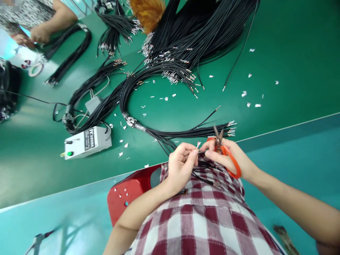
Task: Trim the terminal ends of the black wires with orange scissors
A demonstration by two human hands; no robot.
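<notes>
My left hand (183,163) pinches the end of a black cable near the table's front edge, where short pale and reddish wire ends (198,145) stick up past the fingertips. Close beside it, my right hand (223,152) is closed around orange-handled scissors (232,163). Their parted blades (218,134) point away from me, while the thumb and forefinger reach toward the cable. Just beyond both hands lies a tied bundle of black cables (180,134) with stripped ends fanned to the right. More black cables (203,177) hang over my lap.
Large heaps of black cables (212,32) cover the back of the green table (300,46). A white box with a green button (87,143) stands at left. White scraps (244,94) are scattered about. Another person's hand (39,34) works at upper left. A red stool (124,198) is below the edge.
</notes>
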